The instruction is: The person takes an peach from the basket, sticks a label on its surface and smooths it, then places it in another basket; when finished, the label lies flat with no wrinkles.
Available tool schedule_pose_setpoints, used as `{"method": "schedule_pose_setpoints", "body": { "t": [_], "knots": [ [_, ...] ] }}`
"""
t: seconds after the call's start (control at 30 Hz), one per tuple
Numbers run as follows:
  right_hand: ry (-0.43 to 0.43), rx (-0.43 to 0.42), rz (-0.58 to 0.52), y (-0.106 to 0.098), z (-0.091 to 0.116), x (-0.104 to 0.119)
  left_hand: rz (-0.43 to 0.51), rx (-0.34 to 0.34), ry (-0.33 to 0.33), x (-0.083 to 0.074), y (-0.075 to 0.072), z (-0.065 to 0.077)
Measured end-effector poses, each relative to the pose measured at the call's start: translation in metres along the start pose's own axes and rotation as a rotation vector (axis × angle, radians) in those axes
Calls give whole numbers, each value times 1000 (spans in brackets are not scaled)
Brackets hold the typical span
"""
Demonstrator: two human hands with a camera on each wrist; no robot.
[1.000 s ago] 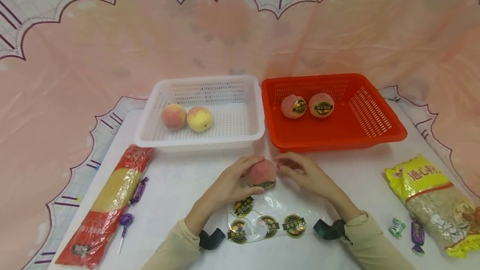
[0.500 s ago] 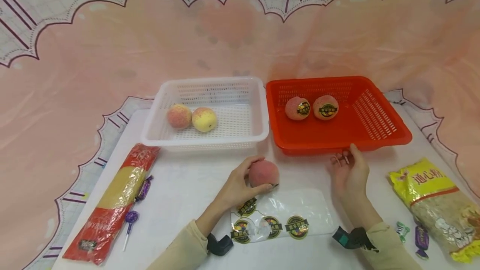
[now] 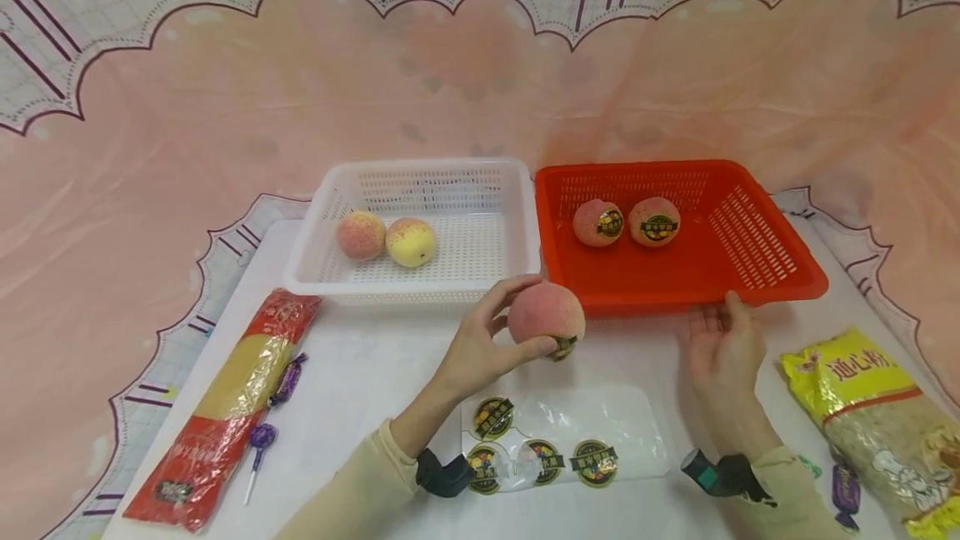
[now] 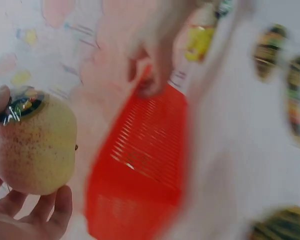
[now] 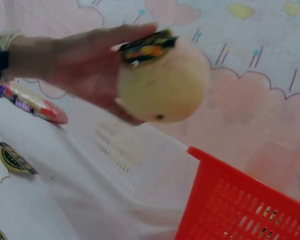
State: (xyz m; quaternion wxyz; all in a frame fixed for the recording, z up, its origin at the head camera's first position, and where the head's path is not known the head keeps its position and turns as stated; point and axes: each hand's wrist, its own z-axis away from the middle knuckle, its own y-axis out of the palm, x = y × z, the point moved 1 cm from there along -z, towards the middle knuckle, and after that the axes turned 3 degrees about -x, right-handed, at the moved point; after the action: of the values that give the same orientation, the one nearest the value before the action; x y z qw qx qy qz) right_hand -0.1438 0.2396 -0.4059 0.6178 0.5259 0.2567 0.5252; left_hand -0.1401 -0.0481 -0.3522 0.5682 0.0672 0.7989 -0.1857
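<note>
My left hand (image 3: 480, 348) holds a pink and yellow peach (image 3: 546, 312) in front of the two baskets, thumb by the dark round sticker (image 4: 27, 105) on its side. My right hand (image 3: 727, 365) is at the front rim of the red basket (image 3: 652, 277), thumb over the edge and fingers below it; in the left wrist view it grips that rim. Two peaches with stickers, one a pink peach (image 3: 655, 222), sit inside the red basket. On the table below lies a clear sticker sheet (image 3: 630, 423) with several dark round labels.
Left of the red basket stands a white basket (image 3: 476, 240) with two peaches, one a yellowish peach (image 3: 411, 242). A red noodle packet (image 3: 225, 407), a purple candy (image 3: 288, 379) and a lollipop (image 3: 262, 437) lie left. Right are a yellow pasta bag (image 3: 870, 407) and another purple candy (image 3: 846, 490).
My left hand has lifted the peach up from the sticker sheet toward the baskets. My right hand has left the peach's side and moved right to the red basket's front rim.
</note>
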Motion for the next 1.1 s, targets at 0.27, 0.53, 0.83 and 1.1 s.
{"method": "schedule_pose_setpoints", "body": {
  "t": [0.27,0.53,0.83,1.1],
  "knots": [
    [-62,1,63,-2,-4,4,43,-48,2,-34,16,-63],
    [-74,-7,113,-4,-3,2,-22,-66,-203,-35,36,-133],
    [-69,-29,142,-6,-3,2,21,-91,-270,4,96,-193],
    [-82,-38,169,-7,-4,5,11,-19,-338,25,149,-211]
  ]
}}
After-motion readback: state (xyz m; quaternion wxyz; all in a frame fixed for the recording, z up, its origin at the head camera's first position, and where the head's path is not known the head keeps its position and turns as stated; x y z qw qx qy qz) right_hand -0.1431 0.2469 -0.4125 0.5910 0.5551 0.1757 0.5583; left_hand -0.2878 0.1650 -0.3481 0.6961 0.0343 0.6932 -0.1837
